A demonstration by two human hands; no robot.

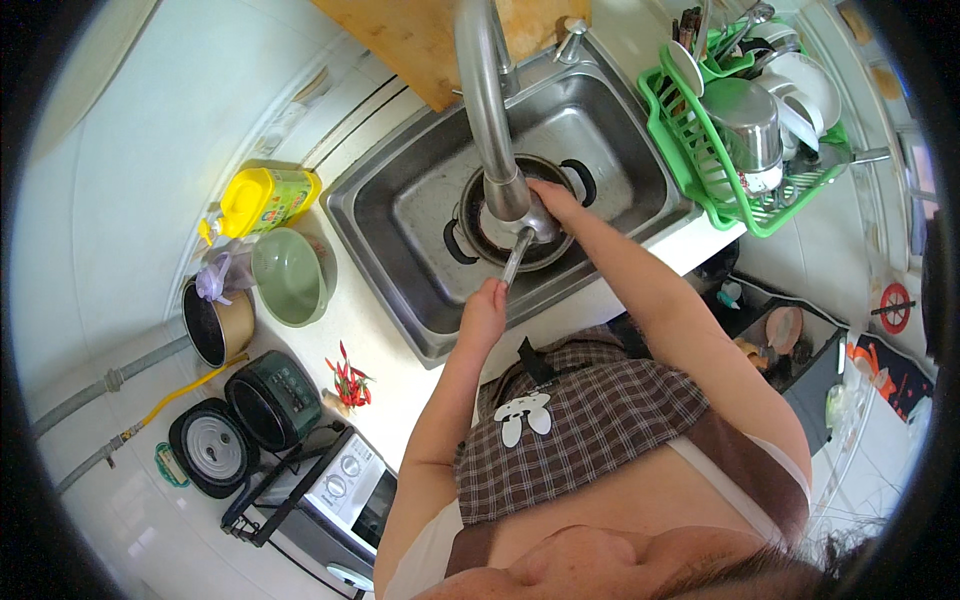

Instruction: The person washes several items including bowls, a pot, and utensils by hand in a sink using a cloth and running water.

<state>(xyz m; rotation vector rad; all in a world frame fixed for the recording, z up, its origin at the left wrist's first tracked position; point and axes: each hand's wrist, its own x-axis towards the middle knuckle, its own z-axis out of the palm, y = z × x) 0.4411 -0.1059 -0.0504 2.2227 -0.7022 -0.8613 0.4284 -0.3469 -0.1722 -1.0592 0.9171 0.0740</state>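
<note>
A two-handled metal pot (471,199) with black handles sits in the stainless-steel sink (420,232). Over it, my left hand (484,311) grips the handle of a metal ladle (541,225), whose rounded head lies just below the faucet spout. My right hand (553,204) is around the far side of the ladle's head, its fingers partly hidden by the faucet (491,112). Inside the pot the contents are mostly covered by the ladle and faucet; whether water is running cannot be told.
A green dish rack (709,161) full of dishes stands right of the sink. To the left are a yellow bottle (266,201), a green basin (289,277), a dark-lined pot (219,326), red chillies (349,379) and a rice cooker (274,401). A wooden board (409,45) stands behind.
</note>
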